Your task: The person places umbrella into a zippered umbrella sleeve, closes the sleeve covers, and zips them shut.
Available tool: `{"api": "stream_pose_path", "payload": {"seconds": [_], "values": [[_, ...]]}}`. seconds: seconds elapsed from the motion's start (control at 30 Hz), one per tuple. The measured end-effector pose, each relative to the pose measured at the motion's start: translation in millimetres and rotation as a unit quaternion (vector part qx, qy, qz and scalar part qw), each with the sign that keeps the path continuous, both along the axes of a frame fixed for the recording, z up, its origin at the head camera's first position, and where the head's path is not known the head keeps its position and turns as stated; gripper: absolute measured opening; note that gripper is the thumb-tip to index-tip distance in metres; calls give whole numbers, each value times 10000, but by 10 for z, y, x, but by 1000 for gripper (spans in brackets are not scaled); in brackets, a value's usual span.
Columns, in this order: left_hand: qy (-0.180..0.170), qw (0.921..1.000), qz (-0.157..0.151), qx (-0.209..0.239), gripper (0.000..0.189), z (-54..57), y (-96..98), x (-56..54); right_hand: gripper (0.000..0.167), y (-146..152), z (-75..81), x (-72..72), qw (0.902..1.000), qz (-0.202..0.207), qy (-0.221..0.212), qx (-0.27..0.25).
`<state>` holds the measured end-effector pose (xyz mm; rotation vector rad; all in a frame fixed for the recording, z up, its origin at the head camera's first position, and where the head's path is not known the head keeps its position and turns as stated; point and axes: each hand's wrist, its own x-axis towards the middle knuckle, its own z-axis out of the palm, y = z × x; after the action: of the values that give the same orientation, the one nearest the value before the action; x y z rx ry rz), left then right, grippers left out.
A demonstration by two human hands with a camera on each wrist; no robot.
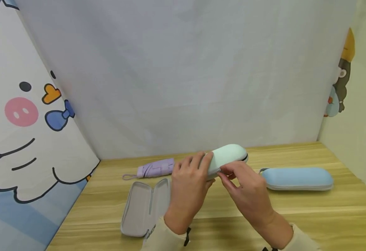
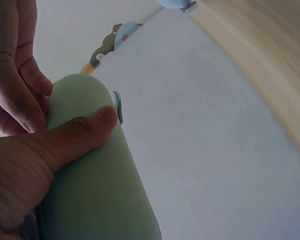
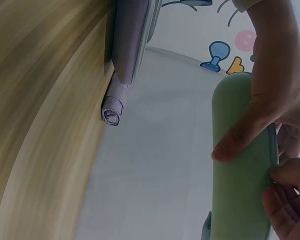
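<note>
A mint-green zip case (image 1: 228, 155) is held up over the table, tilted with its far end to the right. My left hand (image 1: 190, 181) grips it, fingers across the top; in the left wrist view the thumb lies across the green shell (image 2: 100, 190). With thumb and forefinger, my right hand (image 1: 247, 184) pinches the zipper pull at the case's near side seam. The pull itself is mostly hidden by the fingertips. In the right wrist view both hands meet at the seam of the case (image 3: 235, 200).
An opened grey case (image 1: 139, 209) lies on the table left of my left hand. Behind it is a folded lilac umbrella (image 1: 156, 168) with a wrist loop. To the right lies a closed blue case (image 1: 297, 178). A pale cloth wall (image 1: 201, 76) stands behind the table.
</note>
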<state>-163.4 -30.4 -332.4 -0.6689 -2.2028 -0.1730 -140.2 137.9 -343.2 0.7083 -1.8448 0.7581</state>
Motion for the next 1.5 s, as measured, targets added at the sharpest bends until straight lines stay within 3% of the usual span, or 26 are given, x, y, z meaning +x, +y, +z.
{"api": "stream_pose_path", "payload": {"seconds": [0.03, 0.13, 0.2, 0.53, 0.7, 0.87, 1.0, 1.13, 1.3, 1.5], "values": [[-10, 10000, 34, 23, 79, -12, -1, -6, 9, -11, -9, -1, 9999, -13, -115, -5], [-56, 9999, 70, 58, 80, -39, -4, -17, 26, -38, -30, -7, 9994, -166, -314, -39], [-92, 9999, 64, 72, 80, -51, -1, -24, 29, -47, -42, -15, 9986, -318, -401, -95], [-206, 9996, 185, 71, 80, -47, 22, -22, 24, -40, 13, -8, 9979, -410, -439, -245], [-307, 9991, 258, 111, 80, -52, 8, -21, 21, -58, 35, 18, 9968, -438, -658, -116], [-361, 9990, 143, 201, 81, -64, -7, -15, 21, -15, 55, 27, 9962, -276, -793, -238], [-371, 9982, -9, 478, 84, -82, -56, -31, 19, 149, 150, 19, 9945, -383, -900, -383], [-460, 9968, -155, 632, 87, -86, -125, -47, 13, 329, 245, 35, 9837, -415, -1542, -831], [-709, 9942, -372, 712, 87, -92, -180, -70, 9, 426, 280, 86, 9607, 125, -2447, -1301], [-948, 9901, -674, 786, 88, -100, -218, -97, 10, 515, 299, 116, 9505, 465, -2719, -1429]]}}
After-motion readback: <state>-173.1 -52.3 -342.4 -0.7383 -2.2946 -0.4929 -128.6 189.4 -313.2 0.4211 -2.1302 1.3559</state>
